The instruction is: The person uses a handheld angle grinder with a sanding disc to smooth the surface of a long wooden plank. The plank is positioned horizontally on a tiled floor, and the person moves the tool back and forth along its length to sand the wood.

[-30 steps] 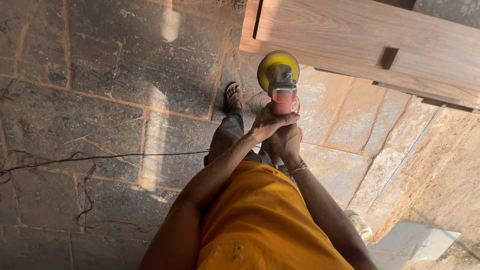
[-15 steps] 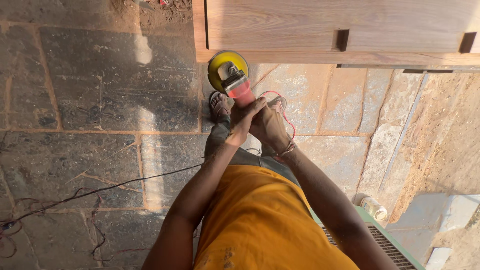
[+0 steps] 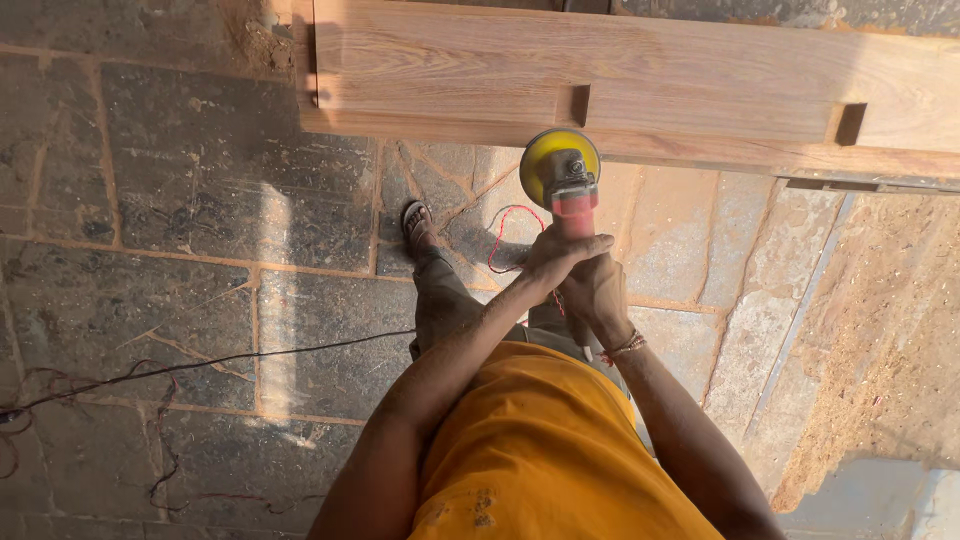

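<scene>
Both hands, left hand (image 3: 556, 255) over right hand (image 3: 598, 297), are clenched around the red handle of the grinder (image 3: 566, 185). Its yellow disc touches the lower edge of the wooden frame (image 3: 640, 80) just beyond the grip.

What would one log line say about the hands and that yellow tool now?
left hand: grips sander | right hand: grips sander | disc: beside plank edge | cable: on floor
</scene>
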